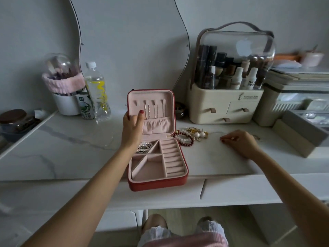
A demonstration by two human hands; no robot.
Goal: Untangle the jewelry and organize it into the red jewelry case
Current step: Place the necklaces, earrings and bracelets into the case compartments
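The red jewelry case (156,184) lies open on the white table, its pink lid (151,97) standing upright. Thin chains (151,111) hang from hooks inside the lid. A pearl bracelet (144,147) lies in the back left compartment. My left hand (131,127) grips the lid's left edge, thumb on the inner lining. To the right of the case sits a tangled pile (188,136) of red bead bracelets, pearls and gold pieces. Further right, my right hand (242,143) rests on the table with its fingertips pinching a fine chain (215,133) that trails from the pile.
A cream cosmetic organizer (224,104) with a clear dome stands behind the pile. A small dark bowl (180,109) sits beside the lid. A water bottle (97,93) and a white brush cup (65,102) stand back left. A grey open box (299,136) lies at the right.
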